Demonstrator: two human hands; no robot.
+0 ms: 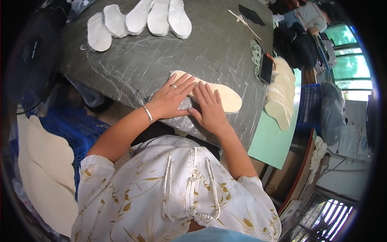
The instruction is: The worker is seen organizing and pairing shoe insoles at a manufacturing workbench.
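Note:
A cream insole (pixel 226 98) lies flat on the dark plastic-covered table (pixel 141 66) in front of me. My left hand (pixel 174 96), with a ring and a silver bangle, lies palm down over the insole's left end, fingers stretched out. Beside it my right hand (pixel 209 107) presses flat on the insole's middle, fingers extended and its thumb close to the left hand. Neither hand grips anything. The part of the insole under my fingers is hidden.
Several white fluffy insoles (pixel 139 18) lie in a row at the far left. At right, stacked cream insoles (pixel 281 94) rest on a green board (pixel 271 139), near a phone (pixel 266 67) and coiled cord (pixel 255 56). Large cream sheets (pixel 46 161) top a blue crate (pixel 82 139) at left.

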